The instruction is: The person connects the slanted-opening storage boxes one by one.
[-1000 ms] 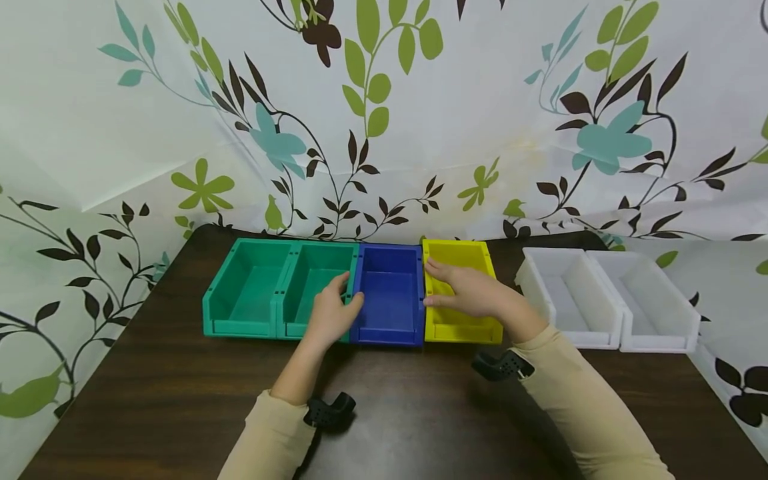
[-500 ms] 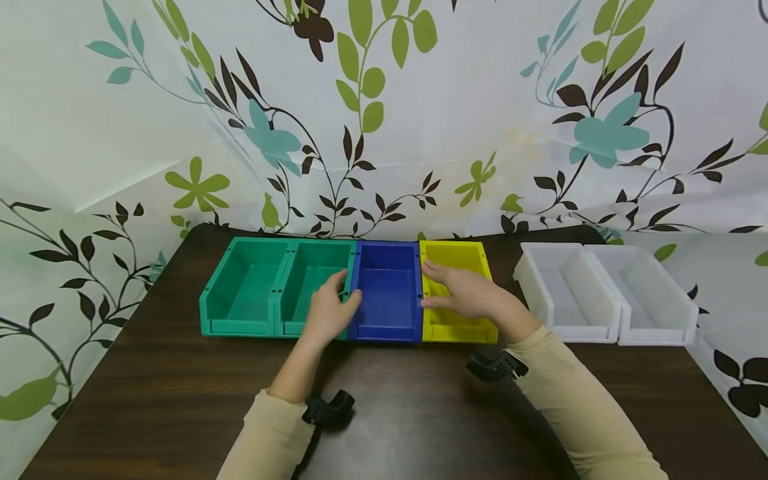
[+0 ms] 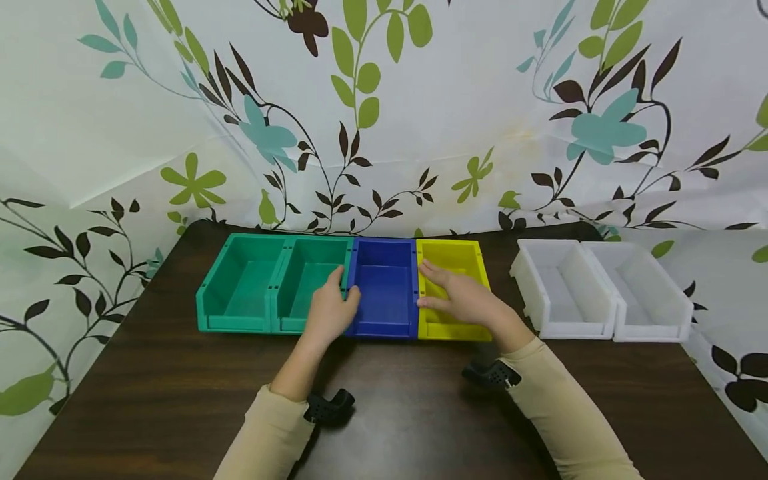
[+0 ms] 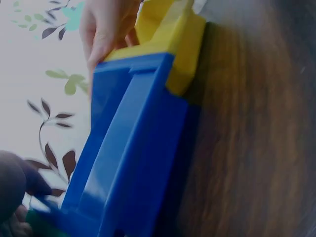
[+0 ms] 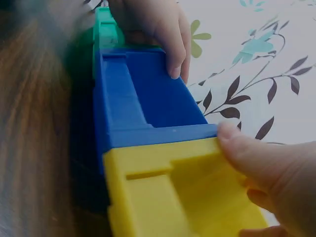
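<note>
Blue bin sits on the dark table in the head view, between two green bins and the yellow bin, its sides against its neighbours. We see the left hand at the green-blue seam, its thumb and fingers held apart — a fairly wide grip. At the blue-yellow seam the right hand reaches across the yellow bin, its thumb likewise spread from extended fingers. To the right, we find two white bins side by side, apart from the coloured row. From the left wrist, we look along the blue bin to the yellow one, with the right hand over their shared edge; the left hand is a dark, partial shape at the lower left. From the right wrist, we see a fingertip at the blue-yellow rim, with the left hand beyond, by the blue bin's far end.
</note>
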Demonstrator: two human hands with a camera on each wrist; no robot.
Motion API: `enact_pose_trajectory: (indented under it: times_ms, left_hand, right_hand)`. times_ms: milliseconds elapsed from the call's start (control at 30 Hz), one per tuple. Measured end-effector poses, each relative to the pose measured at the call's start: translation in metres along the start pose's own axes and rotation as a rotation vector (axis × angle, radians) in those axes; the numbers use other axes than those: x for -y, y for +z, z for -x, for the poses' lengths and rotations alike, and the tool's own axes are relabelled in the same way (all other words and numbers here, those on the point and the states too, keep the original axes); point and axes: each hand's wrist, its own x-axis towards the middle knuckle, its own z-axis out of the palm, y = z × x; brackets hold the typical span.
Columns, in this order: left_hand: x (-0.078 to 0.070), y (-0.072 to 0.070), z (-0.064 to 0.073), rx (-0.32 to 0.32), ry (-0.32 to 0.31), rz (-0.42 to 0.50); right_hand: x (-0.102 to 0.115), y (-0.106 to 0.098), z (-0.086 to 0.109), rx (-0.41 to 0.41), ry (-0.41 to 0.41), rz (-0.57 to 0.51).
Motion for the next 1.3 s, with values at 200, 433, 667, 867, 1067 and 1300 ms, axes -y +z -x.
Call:
enact_pose_trajectory:
  times_ms: [200, 433, 667, 867, 1067, 1300]
  left_hand:
    - [-0.014, 0.015, 0.005, -0.155, 0.161, -0.213]
    - [-0.044, 0.041, 0.004, -0.193, 0.362, -0.229]
    - [-0.062, 0.069, -0.007, 0.013, 0.209, -0.067]
    - [-0.069, 0.081, -0.021, 0.048, 0.129, -0.019]
    - [-0.071, 0.083, -0.026, 0.072, 0.067, 0.065]
    - [-0.076, 0.082, -0.023, 0.049, 0.023, 0.164]
  right_hand:
    - [-0.008, 0.012, 0.009, -0.197, 0.018, 0.064]
    - [-0.023, -0.008, 0.022, -0.455, 0.030, 0.056]
    - [-0.056, -0.031, 0.042, -0.513, 0.194, 0.032]
    - [-0.085, -0.054, 0.065, -0.475, 0.415, 0.016]
    - [-0.109, -0.066, 0.085, -0.472, 0.519, 0.042]
    - [-0.121, -0.069, 0.094, -0.424, 0.593, 0.017]
